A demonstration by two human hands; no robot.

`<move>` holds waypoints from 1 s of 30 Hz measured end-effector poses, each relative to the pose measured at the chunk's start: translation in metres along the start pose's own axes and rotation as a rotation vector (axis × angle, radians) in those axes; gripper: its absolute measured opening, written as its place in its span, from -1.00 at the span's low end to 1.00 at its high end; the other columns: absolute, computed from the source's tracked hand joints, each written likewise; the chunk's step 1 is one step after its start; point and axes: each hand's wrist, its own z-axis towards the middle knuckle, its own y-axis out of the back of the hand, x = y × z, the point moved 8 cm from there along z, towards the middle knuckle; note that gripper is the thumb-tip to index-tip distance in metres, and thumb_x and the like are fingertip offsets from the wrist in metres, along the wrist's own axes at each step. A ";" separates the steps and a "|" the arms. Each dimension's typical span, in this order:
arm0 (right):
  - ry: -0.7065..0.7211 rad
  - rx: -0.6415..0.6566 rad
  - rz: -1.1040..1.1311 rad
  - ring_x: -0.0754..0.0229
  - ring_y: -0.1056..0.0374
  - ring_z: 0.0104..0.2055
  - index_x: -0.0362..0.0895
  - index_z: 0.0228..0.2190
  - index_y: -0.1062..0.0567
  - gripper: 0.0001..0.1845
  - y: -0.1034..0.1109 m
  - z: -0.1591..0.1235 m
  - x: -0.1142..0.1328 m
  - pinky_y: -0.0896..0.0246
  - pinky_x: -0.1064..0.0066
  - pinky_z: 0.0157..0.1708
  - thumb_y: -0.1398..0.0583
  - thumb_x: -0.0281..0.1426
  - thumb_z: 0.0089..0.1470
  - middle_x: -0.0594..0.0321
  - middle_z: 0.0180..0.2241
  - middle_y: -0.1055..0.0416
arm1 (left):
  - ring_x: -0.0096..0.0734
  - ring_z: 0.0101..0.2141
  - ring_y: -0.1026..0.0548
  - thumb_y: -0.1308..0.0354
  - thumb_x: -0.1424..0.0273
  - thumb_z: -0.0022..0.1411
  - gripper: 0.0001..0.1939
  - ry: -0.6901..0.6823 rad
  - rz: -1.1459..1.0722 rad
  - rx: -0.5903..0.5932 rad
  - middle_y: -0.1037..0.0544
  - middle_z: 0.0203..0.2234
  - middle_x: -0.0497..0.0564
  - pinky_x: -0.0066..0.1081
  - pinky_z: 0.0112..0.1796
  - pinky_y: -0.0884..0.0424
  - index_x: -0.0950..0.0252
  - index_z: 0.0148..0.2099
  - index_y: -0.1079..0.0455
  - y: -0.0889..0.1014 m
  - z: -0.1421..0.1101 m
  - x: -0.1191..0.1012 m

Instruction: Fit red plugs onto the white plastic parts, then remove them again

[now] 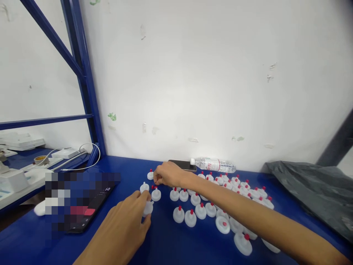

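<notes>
My left hand is closed on a white plastic nozzle cap, tilted between thumb and fingers with its spout bare. Beyond it, my right hand reaches across with thumb and forefinger pinched low over the table; a bit of red, apparently a small red cap, shows at the fingertips. Just below them lies a loose red tip cap. Around the hands stand a white nozzle cap without a red tip, another white cap with red at its spout, and a red-tipped one farther back.
Several red-tipped white nozzle caps spread over the blue table, partly behind my right forearm. A water bottle and a dark phone lie by the wall. Left is a partly blurred phone; right, a grey plastic bag.
</notes>
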 end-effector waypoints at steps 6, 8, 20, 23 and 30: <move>-0.001 -0.166 0.163 0.24 -0.54 -0.24 -0.12 -0.24 -0.62 -0.86 0.041 -0.050 0.016 -0.35 0.46 -0.26 -0.24 -0.36 0.25 0.26 -0.27 -0.65 | -0.05 -0.16 -0.57 0.12 0.39 0.33 -0.63 -0.047 -0.018 -0.090 -0.53 -0.04 0.19 -0.16 -0.16 -0.38 0.24 0.06 -0.42 0.000 0.005 -0.001; 0.016 -0.270 0.366 0.24 -0.55 -0.22 -0.11 -0.22 -0.61 -0.82 0.057 -0.076 0.025 -0.39 0.44 -0.20 -0.23 -0.29 0.27 0.26 -0.28 -0.64 | -0.06 -0.19 -0.58 0.13 0.37 0.35 -0.64 -0.041 -0.024 -0.103 -0.54 -0.06 0.19 -0.19 -0.21 -0.38 0.24 0.02 -0.44 0.000 0.007 -0.003; -0.003 -0.394 0.831 0.21 -0.54 -0.31 -0.10 -0.29 -0.63 -0.86 0.057 -0.126 0.035 -0.45 0.40 -0.29 -0.33 -0.29 0.15 0.26 -0.35 -0.62 | -0.11 -0.26 -0.63 0.00 0.20 0.35 -0.72 -0.134 -0.515 -0.133 -0.67 -0.31 0.04 -0.33 -0.28 -0.42 0.16 -0.06 -0.47 0.012 0.002 -0.027; 0.037 -0.427 0.849 0.19 -0.54 -0.27 -0.11 -0.27 -0.63 -0.82 0.065 -0.129 0.036 -0.45 0.35 -0.23 -0.32 -0.25 0.17 0.24 -0.33 -0.61 | -0.13 -0.17 -0.65 -0.12 0.15 0.29 -0.71 -0.153 -0.857 -0.101 -0.69 -0.25 0.02 -0.37 -0.18 -0.49 0.16 -0.04 -0.47 0.018 0.001 -0.033; 0.155 -0.558 0.580 0.27 -0.50 -0.29 -0.09 -0.26 -0.61 -0.92 0.069 -0.135 0.045 -0.41 0.42 -0.24 -0.30 -0.36 0.21 0.30 -0.29 -0.61 | -0.09 -0.13 -0.64 -0.26 0.11 0.21 -0.44 -0.123 -1.189 0.007 -0.68 -0.14 0.11 -0.25 -0.07 -0.53 0.26 0.17 -0.41 0.013 0.000 -0.034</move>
